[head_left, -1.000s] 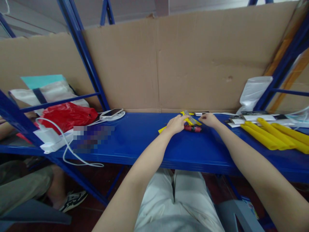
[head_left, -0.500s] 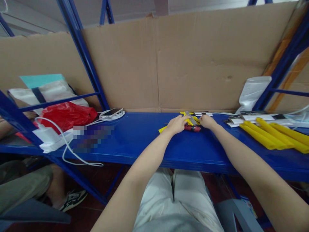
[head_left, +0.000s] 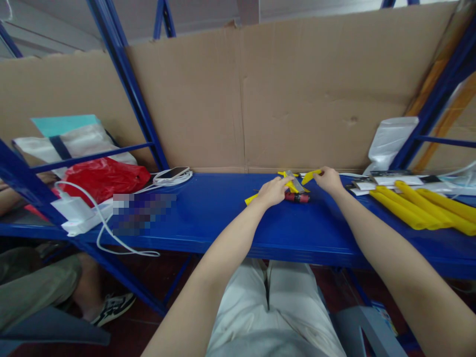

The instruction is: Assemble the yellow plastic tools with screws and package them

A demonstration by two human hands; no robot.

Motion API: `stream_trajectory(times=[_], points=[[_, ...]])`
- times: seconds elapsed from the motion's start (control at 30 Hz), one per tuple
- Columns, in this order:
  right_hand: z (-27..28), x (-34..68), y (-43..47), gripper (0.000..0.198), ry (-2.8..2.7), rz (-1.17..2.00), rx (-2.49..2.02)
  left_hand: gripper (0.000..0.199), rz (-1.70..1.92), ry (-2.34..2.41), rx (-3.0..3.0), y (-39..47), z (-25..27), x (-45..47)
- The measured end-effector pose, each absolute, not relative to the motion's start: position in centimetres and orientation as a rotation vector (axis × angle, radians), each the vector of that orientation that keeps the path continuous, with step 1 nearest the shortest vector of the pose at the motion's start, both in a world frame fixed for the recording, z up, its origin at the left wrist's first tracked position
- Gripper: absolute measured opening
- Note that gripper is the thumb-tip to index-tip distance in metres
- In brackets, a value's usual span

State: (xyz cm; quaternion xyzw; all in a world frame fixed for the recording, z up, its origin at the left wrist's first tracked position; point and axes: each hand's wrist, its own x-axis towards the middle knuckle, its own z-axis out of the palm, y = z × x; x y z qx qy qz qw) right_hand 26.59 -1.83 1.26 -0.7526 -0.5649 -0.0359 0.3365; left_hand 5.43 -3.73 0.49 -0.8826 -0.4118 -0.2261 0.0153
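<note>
My left hand [head_left: 273,192] rests on the blue shelf with its fingers closed on a yellow and grey piece [head_left: 296,183] that lies at a slant. I cannot make out what kind of thing it is. In the pinched fingers of my right hand [head_left: 330,179] is a flat yellow strip [head_left: 311,176], lifted at the right of that piece. Just in front of the grey part lies a red and black cylinder [head_left: 298,197], like a tool handle. Another yellow bit [head_left: 251,199] shows to the left, partly under my left hand.
Several yellow tubes [head_left: 424,208] with white ends lie on the right of the shelf [head_left: 219,218]. A phone [head_left: 174,173] with white cable, a red bag [head_left: 106,176] and a power strip [head_left: 87,220] are at left. Cardboard [head_left: 282,99] stands behind. Another person's leg shows lower left.
My right hand has moved up and to the right, drawing the yellow strip away from the grey and yellow piece. My left hand has stayed in place.
</note>
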Motion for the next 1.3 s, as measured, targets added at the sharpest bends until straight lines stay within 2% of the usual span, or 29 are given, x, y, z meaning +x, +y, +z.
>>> stream_trajectory(times=[0.1, 0.23, 0.33, 0.47, 0.63, 0.87, 1.3], points=[[1.9, 26.8, -1.7, 0.01, -1.225, -0.013, -1.823, 0.048, -0.729, -1.302, -2.766, -3.8, 0.6, 5.5], [2.7, 26.0, -2.0, 0.006, -0.978, 0.387, -1.564, 0.051, -0.735, -1.34, -2.79, -4.0, 0.8, 5.6], [3.4, 24.7, -2.6, 0.007, -0.92, 0.646, -1.431, 0.051, -0.718, -1.369, -2.787, -4.1, 0.9, 5.5], [4.0, 23.2, -3.3, 0.01, -0.969, 0.798, -1.35, 0.05, -0.731, -1.367, -2.778, -4.0, 0.9, 5.5], [3.9, 22.0, -3.7, 0.012, -1.09, 0.797, -1.376, 0.047, -0.739, -1.362, -2.794, -4.0, 0.8, 5.6], [3.5, 21.0, -4.3, 0.011, -1.229, 0.595, -1.51, 0.044, -0.749, -1.358, -2.81, -4.1, 0.9, 5.7], [2.7, 20.2, -3.8, 0.015, -1.161, 0.633, -1.476, 0.031, -0.748, -1.314, -2.824, -4.7, 1.2, 5.7]])
